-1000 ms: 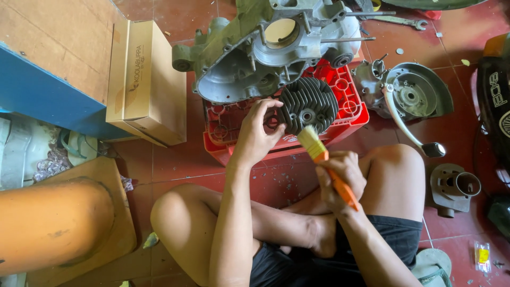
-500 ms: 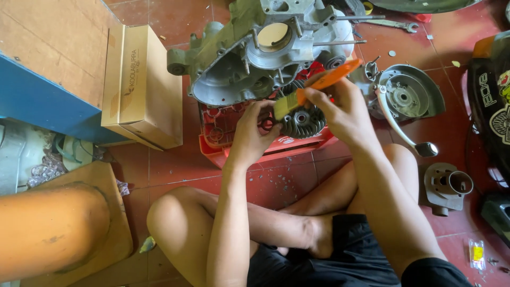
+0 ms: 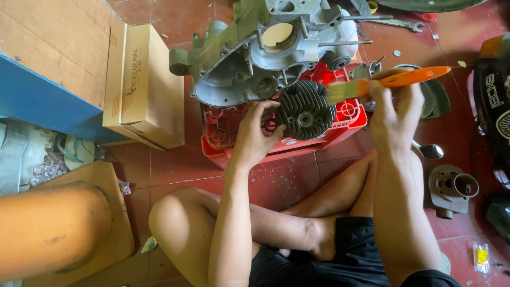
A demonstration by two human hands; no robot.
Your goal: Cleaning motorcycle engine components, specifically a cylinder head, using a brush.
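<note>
Brushing is the step in hand, judged from the head view, the only view there is. The left hand point(image 3: 255, 135) is closed on the rim of a dark finned cylinder head point(image 3: 305, 110), fingers curled over its left edge, holding it upright against the near edge of a red plastic crate point(image 3: 348, 125). The right hand point(image 3: 393, 114) is closed around the orange handle of a paintbrush point(image 3: 390, 81), whose pale bristles point left and meet the right edge of the fins.

Just beyond the finned part, resting on the crate, sits a large grey engine casing point(image 3: 265, 50). A cardboard box point(image 3: 143, 87) lies left of the crate on the red tiled floor point(image 3: 175, 165). To the right of the person's knee a small grey cylinder part point(image 3: 451, 190) stands on the floor, and a spanner point(image 3: 396, 23) lies far off near the top.

The next stroke, as I judge it, calls for a steady left-hand hold while the bristles run along the fins, and for turning the part to bring unbrushed fins to the brush.
</note>
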